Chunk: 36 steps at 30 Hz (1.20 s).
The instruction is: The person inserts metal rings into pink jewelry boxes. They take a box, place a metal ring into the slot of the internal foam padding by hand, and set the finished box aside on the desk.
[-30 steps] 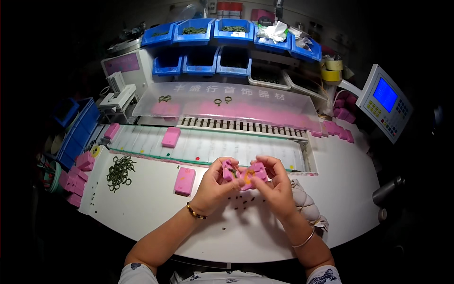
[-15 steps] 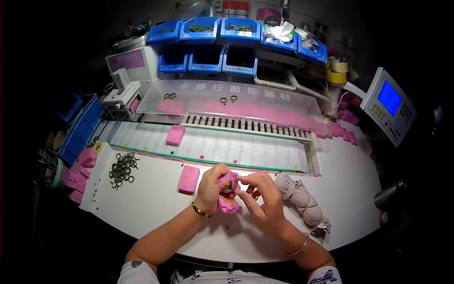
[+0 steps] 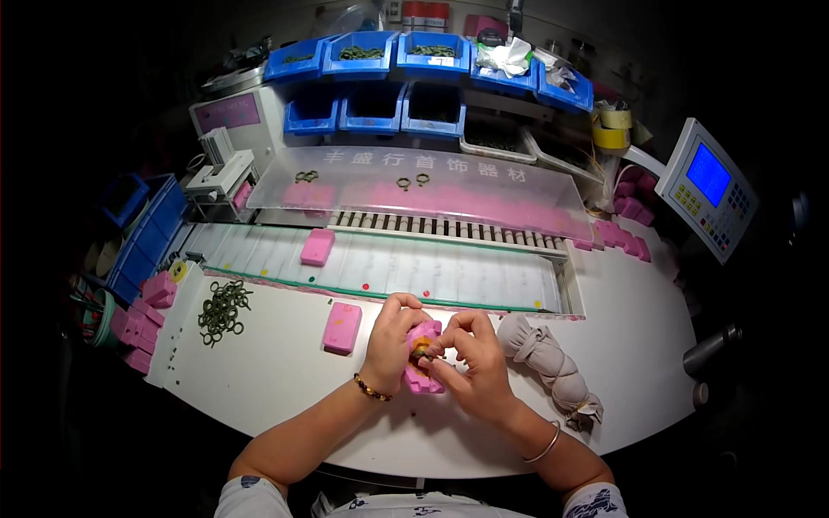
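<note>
Both hands meet at the lower middle of the frame, just above the white curved desk. The left hand wraps around a small pink foam block and holds it tight. The right hand pinches its fingertips together on a tiny dark ring-like bit at the top of that block; it is too small to see well. It looks like the step of fitting a small piece into the block. The next move likely needs a soft, careful push while the left hand keeps the block steady.

Another pink foam block lies flat just left of the hands. A pile of small dark metal rings sits further left. A grey knotted cloth bundle lies to the right. Blue plastic bins line the top of the frame.
</note>
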{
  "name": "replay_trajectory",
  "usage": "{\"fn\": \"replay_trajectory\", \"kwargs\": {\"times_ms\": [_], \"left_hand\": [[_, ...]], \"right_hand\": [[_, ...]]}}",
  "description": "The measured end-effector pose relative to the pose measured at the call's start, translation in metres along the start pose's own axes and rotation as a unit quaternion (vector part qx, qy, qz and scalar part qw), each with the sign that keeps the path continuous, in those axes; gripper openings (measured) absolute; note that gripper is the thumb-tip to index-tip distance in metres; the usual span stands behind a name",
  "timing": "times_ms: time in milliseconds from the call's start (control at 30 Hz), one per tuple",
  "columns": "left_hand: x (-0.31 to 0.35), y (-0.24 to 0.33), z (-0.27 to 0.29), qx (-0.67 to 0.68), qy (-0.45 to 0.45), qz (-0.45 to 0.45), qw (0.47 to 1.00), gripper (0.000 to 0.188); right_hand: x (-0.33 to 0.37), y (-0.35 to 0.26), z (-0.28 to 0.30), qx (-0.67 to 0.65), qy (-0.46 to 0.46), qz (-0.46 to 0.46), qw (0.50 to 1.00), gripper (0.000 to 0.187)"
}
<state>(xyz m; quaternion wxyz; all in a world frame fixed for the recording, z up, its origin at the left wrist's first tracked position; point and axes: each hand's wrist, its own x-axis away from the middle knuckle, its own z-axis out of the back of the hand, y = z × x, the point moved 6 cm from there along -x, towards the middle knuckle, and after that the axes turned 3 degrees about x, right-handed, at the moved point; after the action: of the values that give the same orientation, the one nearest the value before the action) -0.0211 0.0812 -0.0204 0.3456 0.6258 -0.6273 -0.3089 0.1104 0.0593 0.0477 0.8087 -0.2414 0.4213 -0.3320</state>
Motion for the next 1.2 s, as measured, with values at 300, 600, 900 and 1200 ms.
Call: {"fn": "replay_trajectory", "kwargs": {"times_ms": [300, 600, 900, 1200], "left_hand": [[0.000, 0.017, 0.006, 0.028, 0.045, 0.043, 0.998, 0.042], [0.015, 0.015, -0.024, -0.059, -0.158, 0.126, 0.978, 0.030], [0.011, 0.025, -0.016, -0.127, -0.147, 0.091, 0.977, 0.013], [0.009, 0.031, -0.014, -0.205, -0.147, -0.046, 0.967, 0.011]], "right_hand": [[-0.006, 0.003, 0.023, -0.079, 0.101, -0.019, 0.992, 0.013], [-0.007, -0.010, 0.038, 0.097, 0.134, 0.156, 0.974, 0.023], [-0.006, -0.019, 0.029, 0.149, 0.088, 0.199, 0.965, 0.018], [-0.007, 0.014, 0.019, -0.054, 0.028, -0.011, 0.998, 0.010]]}}
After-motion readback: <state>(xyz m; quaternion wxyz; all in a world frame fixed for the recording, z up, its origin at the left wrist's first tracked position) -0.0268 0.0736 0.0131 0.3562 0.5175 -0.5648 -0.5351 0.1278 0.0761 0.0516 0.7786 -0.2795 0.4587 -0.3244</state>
